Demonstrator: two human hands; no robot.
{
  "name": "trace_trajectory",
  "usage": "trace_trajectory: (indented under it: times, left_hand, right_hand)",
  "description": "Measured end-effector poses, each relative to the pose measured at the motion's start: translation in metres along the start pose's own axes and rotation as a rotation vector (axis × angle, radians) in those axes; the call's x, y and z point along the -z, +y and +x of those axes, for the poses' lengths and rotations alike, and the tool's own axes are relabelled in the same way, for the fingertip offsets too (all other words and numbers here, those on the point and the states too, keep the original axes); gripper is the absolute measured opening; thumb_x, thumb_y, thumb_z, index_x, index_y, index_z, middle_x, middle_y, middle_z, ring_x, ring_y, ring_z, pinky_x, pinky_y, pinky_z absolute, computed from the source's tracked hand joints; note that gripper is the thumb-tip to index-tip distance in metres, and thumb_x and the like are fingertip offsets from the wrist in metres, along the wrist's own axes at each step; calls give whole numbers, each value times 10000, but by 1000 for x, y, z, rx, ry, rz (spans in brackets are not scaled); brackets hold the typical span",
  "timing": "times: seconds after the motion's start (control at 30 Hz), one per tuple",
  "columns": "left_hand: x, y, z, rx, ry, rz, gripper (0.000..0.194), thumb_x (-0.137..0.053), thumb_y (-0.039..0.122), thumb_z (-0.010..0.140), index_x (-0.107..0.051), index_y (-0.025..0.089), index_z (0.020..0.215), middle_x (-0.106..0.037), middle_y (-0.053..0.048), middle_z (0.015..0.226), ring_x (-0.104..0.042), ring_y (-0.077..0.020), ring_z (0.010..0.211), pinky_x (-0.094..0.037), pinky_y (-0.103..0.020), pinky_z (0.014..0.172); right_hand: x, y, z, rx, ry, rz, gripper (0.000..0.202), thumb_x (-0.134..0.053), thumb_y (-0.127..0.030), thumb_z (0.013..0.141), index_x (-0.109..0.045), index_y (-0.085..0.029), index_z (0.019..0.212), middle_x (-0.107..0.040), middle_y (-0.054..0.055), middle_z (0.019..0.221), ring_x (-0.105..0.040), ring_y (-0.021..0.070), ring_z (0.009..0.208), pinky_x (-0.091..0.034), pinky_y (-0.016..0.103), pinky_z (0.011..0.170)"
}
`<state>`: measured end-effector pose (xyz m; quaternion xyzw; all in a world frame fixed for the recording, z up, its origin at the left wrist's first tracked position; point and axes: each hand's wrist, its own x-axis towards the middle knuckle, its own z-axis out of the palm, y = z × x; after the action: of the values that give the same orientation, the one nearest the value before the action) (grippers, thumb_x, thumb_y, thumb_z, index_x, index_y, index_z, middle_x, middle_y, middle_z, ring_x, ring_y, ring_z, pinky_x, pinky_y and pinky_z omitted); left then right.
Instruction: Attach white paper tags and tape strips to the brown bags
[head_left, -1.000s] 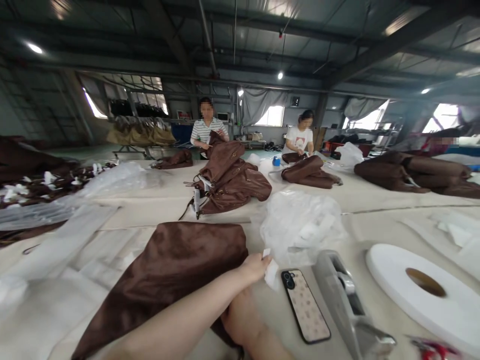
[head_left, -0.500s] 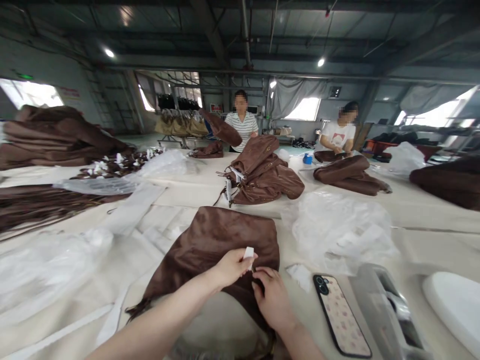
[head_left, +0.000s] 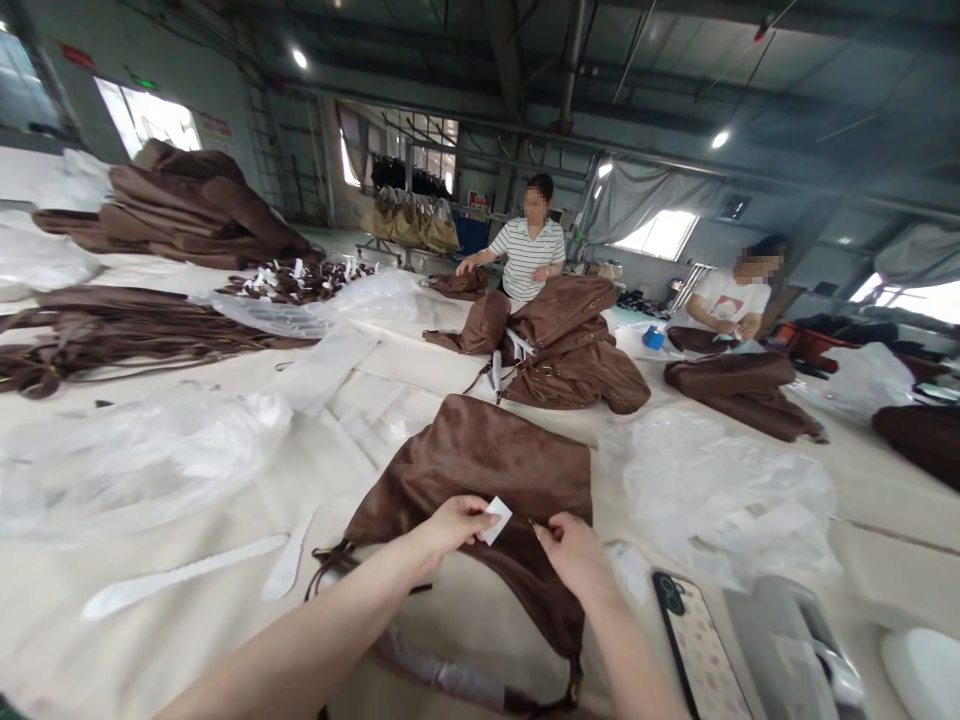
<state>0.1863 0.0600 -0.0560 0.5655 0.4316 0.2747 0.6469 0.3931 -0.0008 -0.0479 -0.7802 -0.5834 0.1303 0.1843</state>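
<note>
A brown bag (head_left: 480, 450) lies on the pale table in front of me, its wrapped handle (head_left: 442, 672) curving toward me. My left hand (head_left: 459, 525) is closed on a small white tag (head_left: 496, 521) above the bag's middle. Just to the right, my right hand (head_left: 568, 545) pinches a small gold-coloured metal piece (head_left: 535, 528) over the bag's right part. A gap separates the tag from the metal piece.
Beyond the bag are piled brown bags (head_left: 577, 340). Plastic film (head_left: 720, 490) and a phone (head_left: 701, 640) lie right, near a grey tape dispenser (head_left: 795, 640). White strips (head_left: 187, 575) lie left. Two people (head_left: 529, 250) are across the table.
My hands have moved apart, and the metal piece now shows in my right fingers. The view has swung left. The striped-shirt person's raised brown bag is now down on the table.
</note>
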Motion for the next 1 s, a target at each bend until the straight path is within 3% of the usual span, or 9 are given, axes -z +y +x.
trace_trajectory:
  times: [0.13, 0.23, 0.37, 0.5, 0.77, 0.93, 1.0]
  left_hand:
    - [-6, 0, -1, -20, -12, -12, 507, -710, 577, 548, -666, 142, 805, -644, -9, 686, -551, -114, 605, -391, -215, 583]
    - [-10, -6, -1, -37, -2, 18, 492, -693, 589, 566, -663, 138, 761, -623, 2, 637, -533, -115, 580, -388, -220, 570]
    - [-12, -17, 3, -56, -3, 113, 425, -653, 556, 626, -645, 135, 681, -565, 26, 548, -482, -111, 533, -363, -220, 540]
    - [-14, -21, 6, -99, 2, 240, 322, -619, 449, 696, -629, 140, 603, -566, 26, 550, -462, -108, 549, -338, -219, 554]
    - [-16, -22, 9, -95, 33, 337, 312, -527, 437, 767, -603, 160, 647, -564, 22, 544, -484, -113, 525, -363, -217, 536]
    - [-15, -22, 12, -57, 8, 315, 319, -532, 461, 748, -592, 152, 695, -560, 19, 544, -516, -112, 510, -410, -208, 512]
    - [-13, -21, 11, -52, 8, 311, 332, -520, 471, 751, -595, 149, 726, -566, 15, 558, -528, -112, 520, -428, -208, 516]
  right_hand:
    - [-15, -20, 7, -36, -61, -4, 141, -544, -227, 770, -654, -139, 764, -693, 171, 851, -651, 289, 877, -447, 370, 785]
    - [-27, -19, 9, -31, -110, 107, 147, -526, -202, 779, -639, -157, 696, -695, 127, 793, -659, 231, 811, -458, 302, 719]
    - [-33, -7, 11, -83, -240, 347, 237, -473, -286, 839, -626, -161, 707, -635, 25, 616, -568, 108, 469, -387, 206, 431]
    - [-34, -1, 14, -142, -298, 527, 328, -417, -393, 869, -620, -148, 787, -571, -19, 590, -479, 68, 379, -308, 185, 332]
    - [-39, -5, 11, -123, -261, 466, 204, -452, -259, 809, -572, -173, 668, -582, -1, 558, -499, 99, 390, -326, 220, 388]
    - [-40, -21, 2, 58, -120, 359, 121, -560, -175, 731, -544, -183, 611, -644, 73, 716, -605, 192, 746, -388, 264, 670]
    - [-42, -28, 2, 100, -107, 358, 102, -568, -159, 718, -550, -184, 622, -651, 79, 747, -599, 203, 789, -380, 271, 707]
